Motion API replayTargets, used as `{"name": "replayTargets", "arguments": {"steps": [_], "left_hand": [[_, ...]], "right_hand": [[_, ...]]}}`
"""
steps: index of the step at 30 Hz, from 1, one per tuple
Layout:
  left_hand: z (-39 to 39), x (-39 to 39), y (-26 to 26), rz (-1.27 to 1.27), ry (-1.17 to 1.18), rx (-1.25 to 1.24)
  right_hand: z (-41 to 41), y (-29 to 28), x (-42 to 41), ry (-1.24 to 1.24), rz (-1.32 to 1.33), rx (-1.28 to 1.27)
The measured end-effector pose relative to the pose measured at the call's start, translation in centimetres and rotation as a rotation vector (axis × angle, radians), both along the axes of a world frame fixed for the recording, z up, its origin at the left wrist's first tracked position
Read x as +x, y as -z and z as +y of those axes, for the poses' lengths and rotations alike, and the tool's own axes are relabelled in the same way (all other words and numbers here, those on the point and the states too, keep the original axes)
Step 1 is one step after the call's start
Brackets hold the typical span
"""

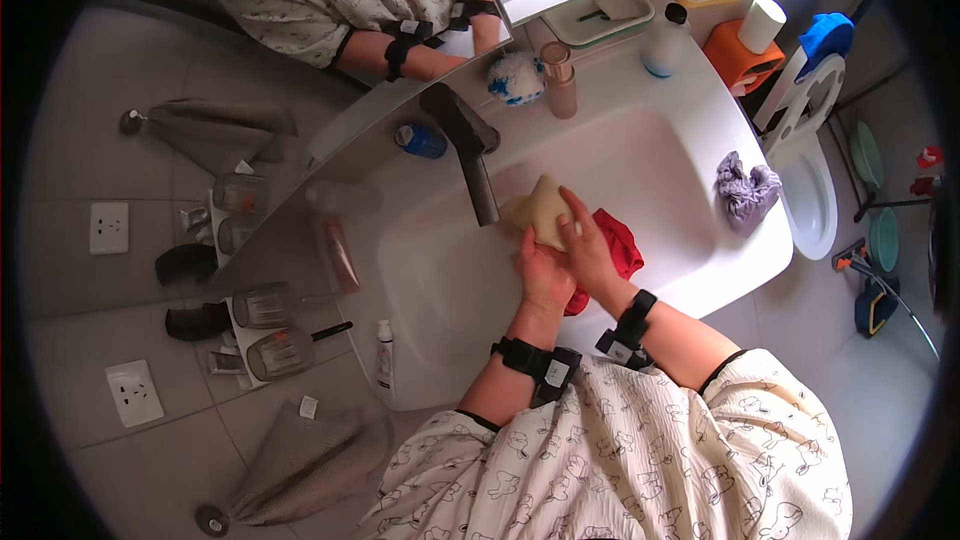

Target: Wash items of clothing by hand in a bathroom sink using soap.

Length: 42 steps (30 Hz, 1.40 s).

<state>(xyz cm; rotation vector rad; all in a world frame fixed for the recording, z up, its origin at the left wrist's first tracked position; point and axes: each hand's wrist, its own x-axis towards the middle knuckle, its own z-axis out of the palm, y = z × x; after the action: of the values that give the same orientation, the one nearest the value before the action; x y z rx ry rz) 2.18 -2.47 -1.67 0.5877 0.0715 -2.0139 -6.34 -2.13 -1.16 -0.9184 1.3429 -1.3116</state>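
Over the white washbasin (439,300), my left hand (546,276) and my right hand (589,249) both grip a pale yellow piece, probably cloth (546,211). It rises to a point at the top; its exact kind cannot be told. My left hand supports it from below, while the fingers of my right hand lie along its side. The dark faucet (480,184) has its spout end just left of the piece. Behind my right hand and wrist, a red cloth (619,244) lies bunched at the basin's near side, partly hidden by my arms.
A crumpled lilac cloth (746,191) lies on the right rim. Along the back stand a pump bottle (561,86), a blue-and-white scrubber (517,79), a blue container (420,141) and a clear bottle (665,41). A white tube (384,360) stands at left. A mirror (375,7) borders the back.
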Motion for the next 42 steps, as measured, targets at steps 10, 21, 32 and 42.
{"name": "replayTargets", "arguments": {"steps": [10,21,32,42], "left_hand": [[1.6,-2.9,-1.2,-1.631,0.623,-0.635],[-0.1,-2.1,-6.7,-1.957,0.506,-1.420],[-2.4,2.1,-8.0,-1.133,0.649,-1.012],[-1.4,5.8,0.0,-1.897,0.336,-0.401]], "right_hand": [[-1.4,0.5,-5.8,0.001,-0.717,0.350],[-4.9,1.6,-14.0,0.066,-0.233,0.209],[-1.6,-4.6,-12.6,-0.709,0.234,0.062],[-1.8,-7.8,-7.9,-0.326,0.666,-0.238]]}}
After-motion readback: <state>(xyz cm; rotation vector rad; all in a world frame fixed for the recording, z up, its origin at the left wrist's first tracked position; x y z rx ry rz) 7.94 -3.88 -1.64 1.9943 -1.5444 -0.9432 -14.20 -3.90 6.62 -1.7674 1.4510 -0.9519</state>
